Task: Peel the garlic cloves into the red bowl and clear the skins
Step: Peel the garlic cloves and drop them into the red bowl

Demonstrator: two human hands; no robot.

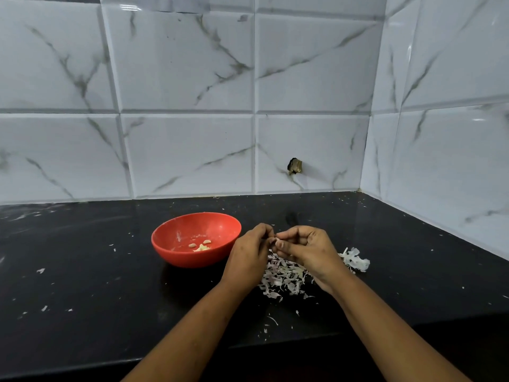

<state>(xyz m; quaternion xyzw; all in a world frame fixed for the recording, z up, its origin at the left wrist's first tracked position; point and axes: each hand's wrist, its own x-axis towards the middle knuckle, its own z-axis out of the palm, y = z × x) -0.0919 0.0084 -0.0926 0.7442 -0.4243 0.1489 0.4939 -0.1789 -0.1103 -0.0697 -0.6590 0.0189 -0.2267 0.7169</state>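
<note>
I see my left hand (249,257) and right hand (307,252) meet fingertip to fingertip, fingers curled, both pinching one small garlic clove (276,240). The red bowl (187,259) sits just left of the left fingers, with peeled cloves (201,246) inside. The skins (283,278) lie heaped beneath the right fingers.

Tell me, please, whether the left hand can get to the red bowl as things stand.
Probably yes: the left hand hovers just beside the red bowl, with nothing between them. It pinches a garlic clove together with the right hand, though.
</note>
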